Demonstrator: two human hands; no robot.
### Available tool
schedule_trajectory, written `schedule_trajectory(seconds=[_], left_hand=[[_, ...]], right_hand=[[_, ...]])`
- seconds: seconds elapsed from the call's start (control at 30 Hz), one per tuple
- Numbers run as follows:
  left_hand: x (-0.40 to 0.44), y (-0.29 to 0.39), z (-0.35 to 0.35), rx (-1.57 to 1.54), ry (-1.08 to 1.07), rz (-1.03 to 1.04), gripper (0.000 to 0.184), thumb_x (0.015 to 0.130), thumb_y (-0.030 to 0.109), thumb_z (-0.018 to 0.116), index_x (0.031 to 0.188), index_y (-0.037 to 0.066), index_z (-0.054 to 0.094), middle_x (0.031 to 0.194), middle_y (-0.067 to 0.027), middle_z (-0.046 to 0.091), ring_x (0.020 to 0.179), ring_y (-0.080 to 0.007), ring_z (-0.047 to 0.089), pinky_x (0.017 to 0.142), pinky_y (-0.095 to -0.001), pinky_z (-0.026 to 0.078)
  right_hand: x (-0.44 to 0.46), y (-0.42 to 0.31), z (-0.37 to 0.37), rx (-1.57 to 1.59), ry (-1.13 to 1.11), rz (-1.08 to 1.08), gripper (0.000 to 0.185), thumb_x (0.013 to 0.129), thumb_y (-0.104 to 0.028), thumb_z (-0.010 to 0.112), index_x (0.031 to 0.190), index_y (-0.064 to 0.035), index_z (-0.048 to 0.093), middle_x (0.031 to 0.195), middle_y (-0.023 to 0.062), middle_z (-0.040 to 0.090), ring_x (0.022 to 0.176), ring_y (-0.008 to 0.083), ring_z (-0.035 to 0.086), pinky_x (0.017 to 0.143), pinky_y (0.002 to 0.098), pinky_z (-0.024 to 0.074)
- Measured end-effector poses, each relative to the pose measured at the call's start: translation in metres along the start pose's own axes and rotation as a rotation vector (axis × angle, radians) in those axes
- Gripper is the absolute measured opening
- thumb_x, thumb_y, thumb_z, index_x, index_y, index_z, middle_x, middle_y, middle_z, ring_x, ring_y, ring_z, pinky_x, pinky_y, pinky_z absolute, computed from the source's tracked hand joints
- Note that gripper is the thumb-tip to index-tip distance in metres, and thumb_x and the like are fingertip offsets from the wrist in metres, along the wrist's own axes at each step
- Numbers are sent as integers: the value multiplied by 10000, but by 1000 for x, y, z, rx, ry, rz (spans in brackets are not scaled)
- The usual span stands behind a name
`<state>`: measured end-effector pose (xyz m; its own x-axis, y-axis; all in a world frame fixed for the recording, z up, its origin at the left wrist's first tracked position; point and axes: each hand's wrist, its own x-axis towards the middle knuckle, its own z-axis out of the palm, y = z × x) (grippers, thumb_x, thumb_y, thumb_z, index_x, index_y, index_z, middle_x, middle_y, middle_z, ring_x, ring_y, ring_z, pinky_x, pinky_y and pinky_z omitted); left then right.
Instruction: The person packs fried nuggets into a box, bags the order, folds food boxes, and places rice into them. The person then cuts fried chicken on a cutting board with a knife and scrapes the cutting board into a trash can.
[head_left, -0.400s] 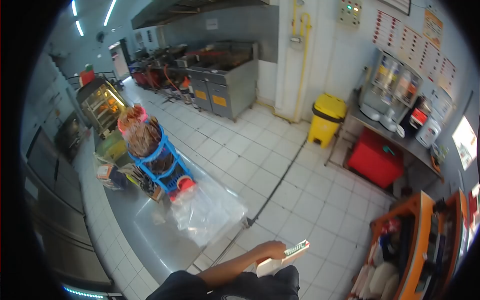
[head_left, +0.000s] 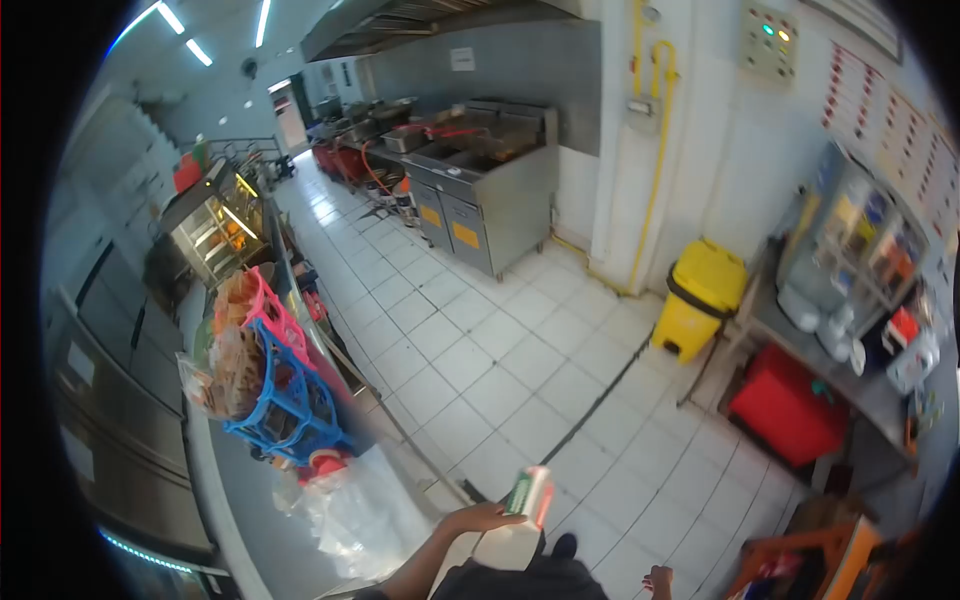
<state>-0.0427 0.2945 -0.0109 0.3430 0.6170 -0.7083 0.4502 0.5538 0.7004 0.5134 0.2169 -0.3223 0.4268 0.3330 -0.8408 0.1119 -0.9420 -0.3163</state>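
dark top (head_left: 500,582), left forearm (head_left: 428,562) bare, dark shoe (head_left: 565,545)

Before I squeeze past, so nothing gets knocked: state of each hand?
Left hand: closed on a white-and-green carton.
Right hand: no object visible in it; open or closed, cannot tell.

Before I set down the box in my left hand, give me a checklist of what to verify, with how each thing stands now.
1. Left hand has hold of the printed box: ok.
2. Right hand free to help: cannot tell; it is small and blurred at the bottom edge.
3. Near end of the metal counter free of loose items: not ok; clear plastic is spread there.
4. Yellow bin lid down: ok.
5. Box empty or filled: cannot tell; its inside is not visible.
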Motion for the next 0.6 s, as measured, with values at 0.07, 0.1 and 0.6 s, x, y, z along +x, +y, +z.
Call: schedule_trajectory(seconds=[0.07, 0.1, 0.6], left_hand=[[-6, 34, -40, -63, 37, -55, 675, 912, 631, 616, 1193, 26, 718, 1113, -119, 726, 1036, -220, 670, 924, -352, 507], [8, 41, -57, -125, 49, -27, 654, 924, 615, 612, 1202, 32, 717, 1133, -107, 720, 1049, -201, 656, 935, -345, 499], [222, 64, -381, -922, -76, 292, 755, 933, 487, 682, 1454, -16, 467, 1343, -121, 608, 1134, -158, 621, 975, -294, 511]], right_hand=[[42, -120, 0, -2, -33, -216, 250, 971, -194, 500, 919, 27, 604, 775, 216, 686, 561, 353, 663, 443, 431, 540], [77, -182, -3, 78, -121, -325, 239, 966, -187, 507, 939, 27, 611, 743, 197, 678, 541, 314, 658, 431, 399, 527], [50, -585, 290, -202, -502, -82, 234, 967, -252, 565, 1078, -58, 631, 910, 152, 693, 634, 232, 660, 516, 346, 538]])
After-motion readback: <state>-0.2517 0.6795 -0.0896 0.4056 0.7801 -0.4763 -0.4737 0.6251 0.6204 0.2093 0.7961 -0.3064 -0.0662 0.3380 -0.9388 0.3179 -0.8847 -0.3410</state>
